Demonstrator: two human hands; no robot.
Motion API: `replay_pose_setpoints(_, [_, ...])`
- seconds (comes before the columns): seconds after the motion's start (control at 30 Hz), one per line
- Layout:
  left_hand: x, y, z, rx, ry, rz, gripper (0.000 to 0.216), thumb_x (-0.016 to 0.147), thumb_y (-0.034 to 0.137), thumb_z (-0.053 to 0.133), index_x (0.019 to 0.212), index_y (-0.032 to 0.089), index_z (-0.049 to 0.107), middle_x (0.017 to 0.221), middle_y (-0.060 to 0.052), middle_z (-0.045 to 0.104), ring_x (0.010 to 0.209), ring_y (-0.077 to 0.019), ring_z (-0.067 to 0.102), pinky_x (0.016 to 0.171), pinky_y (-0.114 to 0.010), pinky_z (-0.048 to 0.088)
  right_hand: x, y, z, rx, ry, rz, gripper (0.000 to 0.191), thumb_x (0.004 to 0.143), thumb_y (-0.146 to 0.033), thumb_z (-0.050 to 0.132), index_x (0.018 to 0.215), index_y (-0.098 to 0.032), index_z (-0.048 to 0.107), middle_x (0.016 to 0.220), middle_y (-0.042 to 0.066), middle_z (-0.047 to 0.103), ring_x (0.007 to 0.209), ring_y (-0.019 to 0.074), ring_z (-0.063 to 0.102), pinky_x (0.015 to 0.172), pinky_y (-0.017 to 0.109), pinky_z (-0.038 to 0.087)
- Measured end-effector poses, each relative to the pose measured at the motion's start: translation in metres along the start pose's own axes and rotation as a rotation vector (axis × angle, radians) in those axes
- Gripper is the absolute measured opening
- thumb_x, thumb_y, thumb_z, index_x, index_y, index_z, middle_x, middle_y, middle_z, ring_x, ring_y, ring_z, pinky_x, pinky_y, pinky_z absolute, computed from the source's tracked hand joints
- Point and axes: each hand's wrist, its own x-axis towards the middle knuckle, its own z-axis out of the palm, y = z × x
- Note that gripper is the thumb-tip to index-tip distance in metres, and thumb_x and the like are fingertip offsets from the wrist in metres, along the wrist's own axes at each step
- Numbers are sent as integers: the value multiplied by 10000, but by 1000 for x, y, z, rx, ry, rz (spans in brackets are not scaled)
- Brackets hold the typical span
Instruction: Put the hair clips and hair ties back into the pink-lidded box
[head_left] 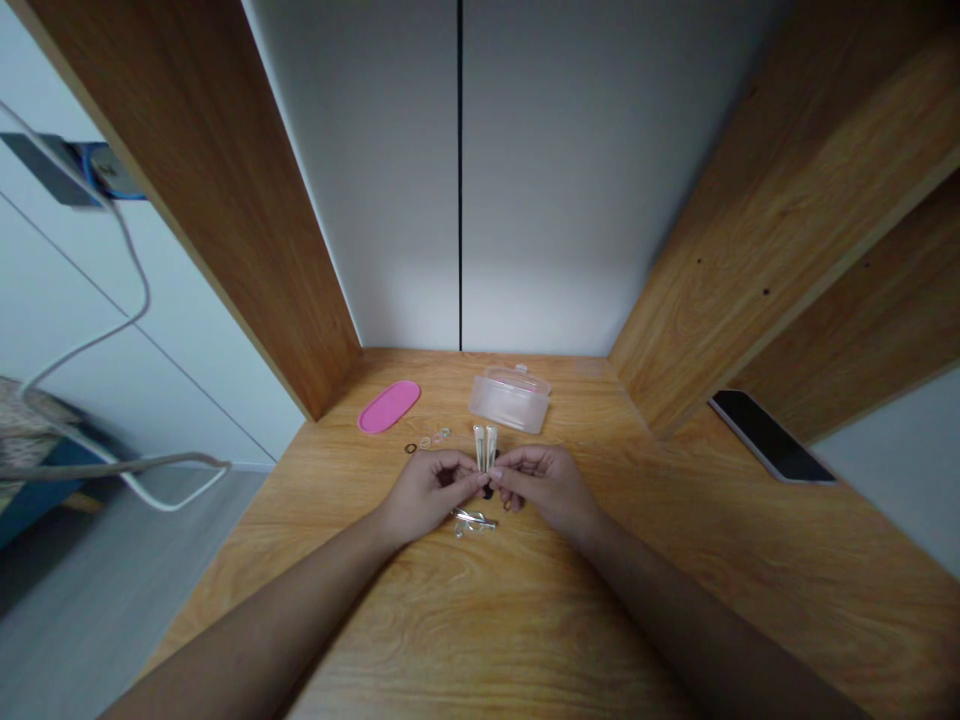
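My left hand [429, 490] and my right hand [541, 485] meet over the wooden desk [525, 620], fingertips pinched together on a small dark thing I cannot make out. Two pale hair clips [484, 446] lie side by side just beyond my fingers. A silvery metal clip [474, 520] lies on the desk below my hands. A row of small rings [427, 442] sits to the far left of the hands. A clear plastic box [510, 398] stands behind the clips, and a pink oval lid [388, 406] lies to its left.
A dark phone [771, 436] lies on the desk at the right, by the wooden side panel [750, 250]. Another wooden panel [225, 200] walls the left. A white cable [112, 330] hangs off the left, over the floor.
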Motion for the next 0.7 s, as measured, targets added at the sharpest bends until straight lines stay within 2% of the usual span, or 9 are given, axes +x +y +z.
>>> replay_pose_setpoints(0.3, [-1,-1,0,-20,-5,22,267,850,375,721,831,109,725,767,-58,736,678,-113,633,663,-207,496,-2,-3,1,-29,4,10,378,673,-521,826,754,-159,749,559,7,667,440,101,558,443,230,468])
replay_pose_setpoints(0.7, [0,1,2,-73,3,46,269,809,358,758,748,107,682,682,-27,681,626,-94,583,631,-200,473,-3,-2,3,-9,30,24,374,659,-500,837,779,-160,736,538,-9,649,437,98,556,440,220,457])
